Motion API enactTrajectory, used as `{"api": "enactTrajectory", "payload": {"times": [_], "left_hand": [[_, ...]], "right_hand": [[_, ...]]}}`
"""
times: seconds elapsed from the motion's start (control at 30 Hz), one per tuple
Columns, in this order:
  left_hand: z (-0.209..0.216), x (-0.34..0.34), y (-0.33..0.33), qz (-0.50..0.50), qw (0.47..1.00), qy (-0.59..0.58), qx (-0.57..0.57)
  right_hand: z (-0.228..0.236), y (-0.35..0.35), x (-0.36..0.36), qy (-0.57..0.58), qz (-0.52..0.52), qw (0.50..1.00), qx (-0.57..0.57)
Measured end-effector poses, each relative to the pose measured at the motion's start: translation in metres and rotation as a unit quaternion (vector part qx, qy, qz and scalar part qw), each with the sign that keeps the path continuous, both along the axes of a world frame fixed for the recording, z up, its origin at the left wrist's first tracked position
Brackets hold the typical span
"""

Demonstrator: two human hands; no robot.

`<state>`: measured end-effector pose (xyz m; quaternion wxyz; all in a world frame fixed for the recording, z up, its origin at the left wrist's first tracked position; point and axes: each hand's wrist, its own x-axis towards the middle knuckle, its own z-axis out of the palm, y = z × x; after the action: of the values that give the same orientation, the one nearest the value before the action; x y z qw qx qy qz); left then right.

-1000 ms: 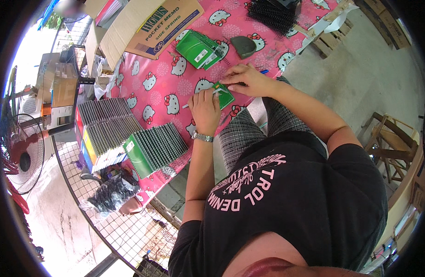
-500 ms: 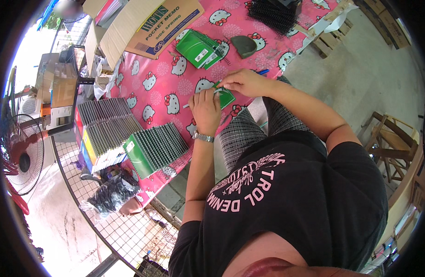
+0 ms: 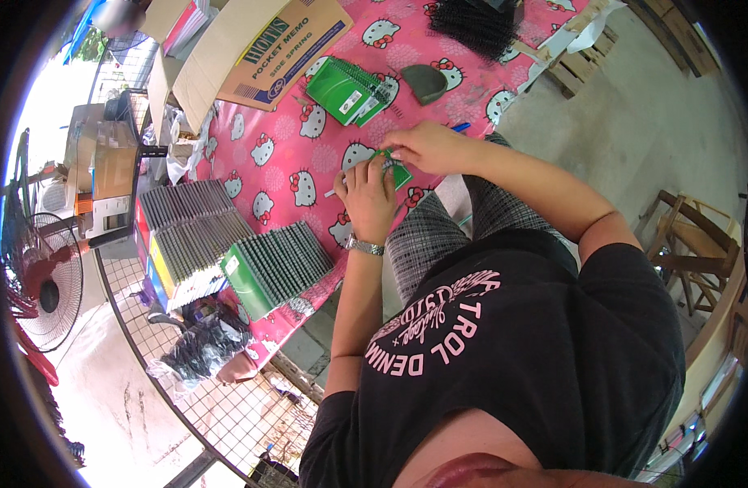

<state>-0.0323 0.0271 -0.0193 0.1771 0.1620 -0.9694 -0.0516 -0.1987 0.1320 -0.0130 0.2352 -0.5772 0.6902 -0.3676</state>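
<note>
A small green notebook [image 3: 401, 174] lies at the table's near edge, partly covered by both hands. Over its left side my left hand [image 3: 369, 193] is closed, fingers bent down onto it. The tip of a thin pale rod [image 3: 330, 193] sticks out beside that hand; the rest is hidden. From the right, my right hand [image 3: 427, 147] reaches to the notebook's upper edge with its fingertips drawn together. What they pinch is too small to make out. Behind the hands lie several green spiral notebooks [image 3: 341, 89], near a dark grey-green wedge-shaped piece [image 3: 425, 83].
Stacked spiral notebooks [image 3: 280, 264] and a larger grey-edged stack [image 3: 191, 232] stand at the left edge of the pink table [image 3: 264, 175]. A cardboard box [image 3: 284, 53] is at the back left, black coils [image 3: 476, 28] at the back. A blue pen [image 3: 461, 127] lies by my right wrist.
My left hand has shifted slightly, its fingers a little more spread over the notebook. My right hand stays at the notebook's upper edge. The whole view has tilted slightly.
</note>
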Motion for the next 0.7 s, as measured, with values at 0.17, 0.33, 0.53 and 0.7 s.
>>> {"api": "enactTrajectory", "payload": {"times": [0.17,0.33,0.53,0.7], "left_hand": [[-0.004,0.003,-0.001,-0.004,1.000,0.012,0.013],[-0.006,-0.002,-0.003,-0.009,0.999,0.006,0.031],[-0.002,0.012,-0.002,0.063,0.997,0.030,-0.018],[-0.009,0.010,-0.005,0.017,0.995,0.049,0.084]], "right_hand": [[0.015,-0.001,0.003,0.008,0.017,1.000,-0.012],[-0.027,-0.024,-0.108,0.274,-0.025,0.952,-0.132],[-0.007,-0.014,-0.102,0.101,0.082,0.991,-0.029],[0.000,-0.019,-0.052,-0.352,0.195,0.907,0.122]]}}
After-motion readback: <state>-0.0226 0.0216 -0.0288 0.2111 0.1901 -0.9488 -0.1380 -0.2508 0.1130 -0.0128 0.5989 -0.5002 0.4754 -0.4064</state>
